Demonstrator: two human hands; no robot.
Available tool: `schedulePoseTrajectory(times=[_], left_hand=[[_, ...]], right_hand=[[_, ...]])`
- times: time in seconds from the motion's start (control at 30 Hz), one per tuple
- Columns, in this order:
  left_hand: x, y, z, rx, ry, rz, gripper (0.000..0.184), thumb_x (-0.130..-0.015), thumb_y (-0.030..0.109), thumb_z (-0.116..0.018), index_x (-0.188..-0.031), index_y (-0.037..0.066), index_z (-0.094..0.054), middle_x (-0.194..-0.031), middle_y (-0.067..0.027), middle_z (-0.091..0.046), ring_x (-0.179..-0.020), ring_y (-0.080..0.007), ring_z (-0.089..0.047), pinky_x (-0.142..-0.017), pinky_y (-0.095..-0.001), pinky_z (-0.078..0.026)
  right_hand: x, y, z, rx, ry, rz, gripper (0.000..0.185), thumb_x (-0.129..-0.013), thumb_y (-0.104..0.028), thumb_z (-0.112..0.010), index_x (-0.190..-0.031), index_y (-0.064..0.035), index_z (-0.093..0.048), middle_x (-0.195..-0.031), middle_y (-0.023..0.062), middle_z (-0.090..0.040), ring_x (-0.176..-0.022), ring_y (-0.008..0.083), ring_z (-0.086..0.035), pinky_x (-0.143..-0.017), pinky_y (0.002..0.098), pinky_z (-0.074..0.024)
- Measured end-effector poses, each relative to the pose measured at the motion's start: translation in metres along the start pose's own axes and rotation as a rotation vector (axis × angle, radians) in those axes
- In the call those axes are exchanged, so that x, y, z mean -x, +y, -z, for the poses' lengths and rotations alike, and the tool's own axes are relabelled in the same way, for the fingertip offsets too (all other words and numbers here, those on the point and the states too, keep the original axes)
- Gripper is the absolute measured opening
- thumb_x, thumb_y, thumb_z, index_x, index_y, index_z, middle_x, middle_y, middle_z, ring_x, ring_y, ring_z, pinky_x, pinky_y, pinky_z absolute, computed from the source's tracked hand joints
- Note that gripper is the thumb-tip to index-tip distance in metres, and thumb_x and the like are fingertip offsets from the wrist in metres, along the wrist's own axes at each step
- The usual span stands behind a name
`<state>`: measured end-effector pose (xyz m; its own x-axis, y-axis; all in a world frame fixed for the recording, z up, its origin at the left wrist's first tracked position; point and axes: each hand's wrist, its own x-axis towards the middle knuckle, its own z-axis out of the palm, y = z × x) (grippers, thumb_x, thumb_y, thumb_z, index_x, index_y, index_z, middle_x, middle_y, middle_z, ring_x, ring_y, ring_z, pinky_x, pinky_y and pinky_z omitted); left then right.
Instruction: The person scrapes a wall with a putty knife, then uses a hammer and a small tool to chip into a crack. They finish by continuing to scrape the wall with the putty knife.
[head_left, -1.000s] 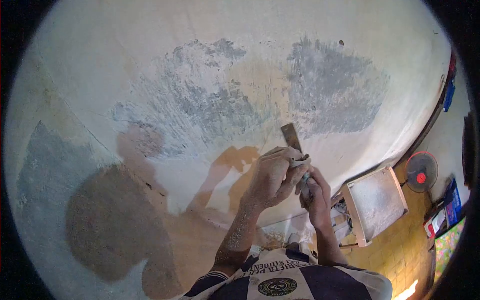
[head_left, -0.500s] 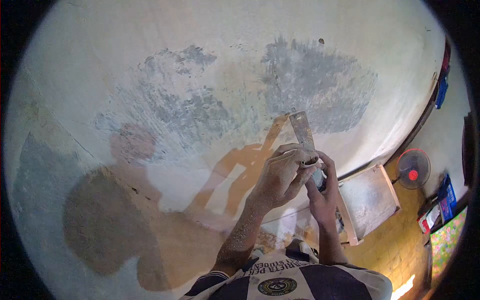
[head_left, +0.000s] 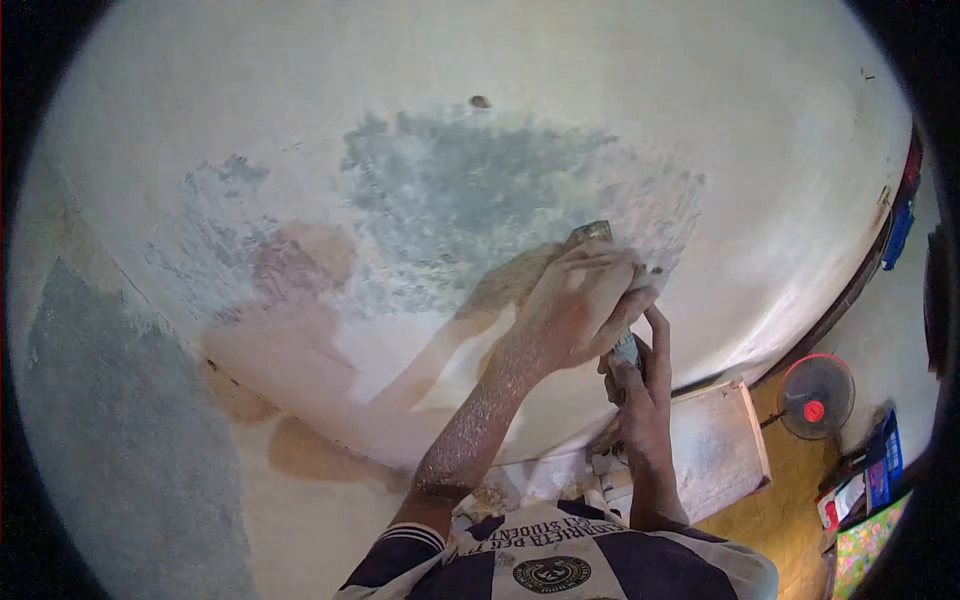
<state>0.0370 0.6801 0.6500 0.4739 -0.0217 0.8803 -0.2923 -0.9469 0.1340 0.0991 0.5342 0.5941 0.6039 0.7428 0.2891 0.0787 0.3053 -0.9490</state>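
With left hand [head_left: 578,305] curled tight over scraper [head_left: 592,232]; with right hand [head_left: 642,378] wrapped round handle [head_left: 626,349] just below; maybe held by both to stay steady.

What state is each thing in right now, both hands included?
Left hand: curled over the scraper
Right hand: closed on its handle
Wall: patchy, grey showing amid white
Scraper: held, tip showing; cannot tell whether touching the wall
Fan: cannot tell whether spinning
White-topped stand: top smudged

Yel. flr [head_left: 790,505] nr fan [head_left: 815,397]
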Motion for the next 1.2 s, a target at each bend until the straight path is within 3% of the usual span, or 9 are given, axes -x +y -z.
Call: schedulePoseTrajectory(times=[0.1, 0.2, 0.4, 0.5, 0.7, 0.8, 1.0, 1.1, 1.2], left_hand=[[-0.03, 0.006, -0.02, 0.013, -0.117, 0.137, 0.024, -0.092, 0.016, -0.065, -0.103, -0.005, -0.061, -0.077, -0.0177, -0.065, -0.082, -0.0365, -0.067, -0.079, -0.0456, -0.052], [-0.035, 0.006, -0.056, 0.116, -0.103, 0.205, 0.027, -0.092, 0.019, -0.065, -0.1, -0.006, -0.058, -0.069, -0.018, -0.06, -0.071, -0.0363, -0.065, -0.073, -0.0448, -0.052], [-0.069, 0.013, -0.098, 0.081, -0.196, 0.175, 0.02, -0.094, 0.019, -0.063, -0.095, 0.0, -0.055, -0.066, -0.0156, -0.057, -0.063, -0.0344, -0.064, -0.064, -0.0432, -0.05], [-0.082, 0.013, -0.109, 0.123, -0.138, 0.236, 0.018, -0.096, 0.018, -0.062, -0.094, 0.002, -0.054, -0.063, -0.0145, -0.055, -0.059, -0.0327, -0.062, -0.06, -0.0425, -0.048], [-0.083, 0.002, -0.123, -0.064, -0.129, 0.045, 0.018, -0.098, 0.022, -0.059, -0.094, 0.005, -0.056, -0.058, -0.0099, -0.054, -0.052, -0.0303, -0.059, -0.053, -0.0406, -0.047], [-0.098, 0.011, -0.117, -0.096, -0.237, 0.138, 0.02, -0.098, 0.025, -0.059, -0.097, 0.006, -0.057, -0.057, -0.0082, -0.056, -0.052, -0.0306, -0.061, -0.053, -0.041, -0.048], [-0.105, 0.005, -0.123, -0.241, -0.46, 0.061, 0.031, -0.091, 0.029, -0.069, -0.104, 0.005, -0.053, -0.055, -0.0085, -0.057, -0.052, -0.0307, -0.063, -0.053, -0.0418, -0.049], [-0.103, -0.002, -0.132, -0.139, -0.406, 0.1, 0.025, -0.097, 0.029, -0.061, -0.107, 0.007, -0.057, -0.062, -0.0117, -0.06, -0.059, -0.0314, -0.066, -0.055, -0.0428, -0.049], [-0.096, 0.002, -0.132, -0.251, -0.431, 0.092, 0.026, -0.096, 0.03, -0.063, -0.11, 0.008, -0.057, -0.065, -0.0121, -0.062, -0.061, -0.031, -0.067, -0.057, -0.042, -0.05]], right_hand=[[-0.01, -0.001, 0.031, 0.032, -0.027, 0.056, 0.061, -0.09, -0.009, -0.049, -0.149, -0.009, -0.034, -0.08, 0.0044, -0.056, -0.061, 0.0068, -0.045, -0.052, 0.0209, -0.0369], [-0.016, 0.001, 0.062, 0.061, -0.033, 0.032, 0.057, -0.091, -0.012, -0.051, -0.147, -0.0093, -0.037, -0.076, 0.0032, -0.055, -0.059, 0.0064, -0.045, -0.051, 0.0204, -0.0345], [-0.031, 0.014, 0.097, -0.091, 0.093, 0.082, 0.047, -0.097, -0.02, -0.052, -0.142, -0.0095, -0.042, -0.069, 0.0016, -0.054, -0.055, 0.0052, -0.042, -0.047, 0.0208, -0.0306], [-0.04, 0.003, 0.105, -0.099, 0.094, 0.088, 0.042, -0.099, -0.019, -0.05, -0.139, -0.0092, -0.044, -0.067, 0.001, -0.053, -0.051, 0.0046, -0.04, -0.046, 0.0206, -0.0292], [-0.052, 0.015, 0.116, -0.158, 0.073, 0.067, 0.031, -0.1, -0.018, -0.049, -0.13, -0.0097, -0.048, -0.065, 0.0001, -0.052, -0.05, 0.0037, -0.039, -0.044, 0.0198, -0.0273], [-0.054, 0.005, 0.114, -0.176, 0.102, 0.046, 0.027, -0.099, -0.018, -0.05, -0.126, -0.0116, -0.048, -0.067, -0.001, -0.052, -0.052, 0.0033, -0.041, -0.044, 0.0185, -0.0281], [-0.052, 0.008, 0.123, -0.215, 0.066, -0.01, 0.023, -0.099, -0.02, -0.052, -0.121, -0.0137, -0.048, -0.074, -0.0022, -0.053, -0.056, 0.0026, -0.044, -0.045, 0.0157, -0.0303], [-0.055, 0.003, 0.118, -0.188, 0.117, -0.007, 0.026, -0.099, -0.02, -0.052, -0.123, -0.0126, -0.047, -0.075, -0.0018, -0.053, -0.056, 0.0026, -0.044, -0.044, 0.0161, -0.0292], [-0.052, 0.005, 0.12, -0.227, 0.1, -0.015, 0.031, -0.099, -0.018, -0.052, -0.129, -0.0116, -0.045, -0.075, -0.0014, -0.053, -0.056, 0.0028, -0.043, -0.043, 0.0167, -0.0284]])
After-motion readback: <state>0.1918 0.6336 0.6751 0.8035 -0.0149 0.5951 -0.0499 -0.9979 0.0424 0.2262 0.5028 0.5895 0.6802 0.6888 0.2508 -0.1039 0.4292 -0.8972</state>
